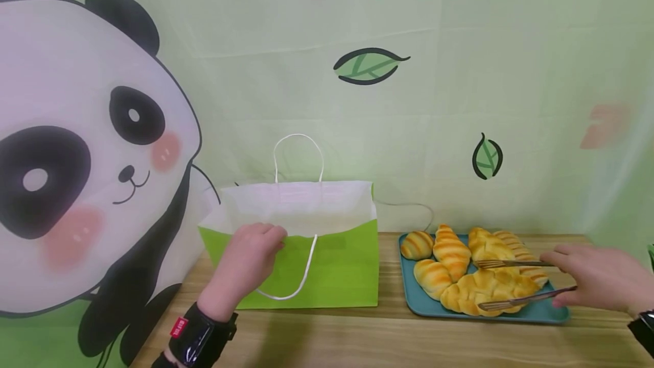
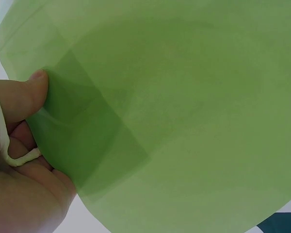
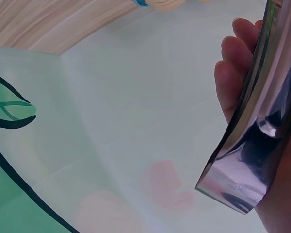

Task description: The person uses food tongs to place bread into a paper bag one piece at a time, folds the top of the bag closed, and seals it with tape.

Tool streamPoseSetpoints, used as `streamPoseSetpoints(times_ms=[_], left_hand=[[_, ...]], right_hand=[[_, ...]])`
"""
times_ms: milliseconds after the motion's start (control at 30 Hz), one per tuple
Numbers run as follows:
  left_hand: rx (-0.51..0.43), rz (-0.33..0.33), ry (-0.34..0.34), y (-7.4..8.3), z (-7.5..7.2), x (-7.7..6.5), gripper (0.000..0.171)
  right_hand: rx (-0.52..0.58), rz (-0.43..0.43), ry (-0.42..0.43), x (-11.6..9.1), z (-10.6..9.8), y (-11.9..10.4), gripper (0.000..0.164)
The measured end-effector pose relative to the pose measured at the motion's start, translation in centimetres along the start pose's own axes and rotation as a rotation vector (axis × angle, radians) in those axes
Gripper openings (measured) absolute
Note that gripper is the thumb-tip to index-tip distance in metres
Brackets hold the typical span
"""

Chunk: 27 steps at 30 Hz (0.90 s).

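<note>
My left hand [image 1: 252,257] pinches the front rim of a green paper bag [image 1: 337,271], thumb outside and fingers inside the edge. The bag stands upright with its mouth spread and its white lining showing. One white cord handle [image 1: 308,268] hangs down the front, beside that hand. In my right hand [image 1: 608,277] is a pair of metal tongs [image 3: 262,145], gripped near the bend. Its two prongs are spread above a braided bread loaf [image 1: 490,288] on the blue tray [image 1: 409,294]. Nothing is between the tong tips.
Several other breads lie on the tray, among them a small round roll [image 1: 416,245] and a twisted roll [image 1: 452,249]. The wooden table [image 1: 357,339] runs along the front. Behind it hangs a pale green cloth [image 1: 245,84] printed with a panda and leaves.
</note>
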State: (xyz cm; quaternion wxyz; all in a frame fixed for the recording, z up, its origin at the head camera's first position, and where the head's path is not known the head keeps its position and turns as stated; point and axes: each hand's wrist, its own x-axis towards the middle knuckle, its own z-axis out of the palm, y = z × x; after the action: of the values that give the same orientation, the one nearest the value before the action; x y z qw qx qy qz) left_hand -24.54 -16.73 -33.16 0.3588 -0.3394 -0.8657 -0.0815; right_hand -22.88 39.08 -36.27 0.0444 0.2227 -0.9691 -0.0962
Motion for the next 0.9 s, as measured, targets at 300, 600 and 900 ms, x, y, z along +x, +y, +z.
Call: streamPoseSetpoints(times_ms=[300,600,900], left_hand=[[-0.001,0.0,0.0,0.1,0.0,0.0,0.019],[-0.007,-0.004,-0.015,0.0,0.0,0.0,0.018],[-0.005,-0.02,-0.023,0.1,-0.1,0.0,0.018]], right_hand=[[-0.027,0.01,0.02,0.4,0.2,0.0,0.079],[-0.037,0.005,0.016,0.6,0.0,0.0,0.083],[-0.052,-0.022,0.014,1.2,-0.1,-0.2,0.076]])
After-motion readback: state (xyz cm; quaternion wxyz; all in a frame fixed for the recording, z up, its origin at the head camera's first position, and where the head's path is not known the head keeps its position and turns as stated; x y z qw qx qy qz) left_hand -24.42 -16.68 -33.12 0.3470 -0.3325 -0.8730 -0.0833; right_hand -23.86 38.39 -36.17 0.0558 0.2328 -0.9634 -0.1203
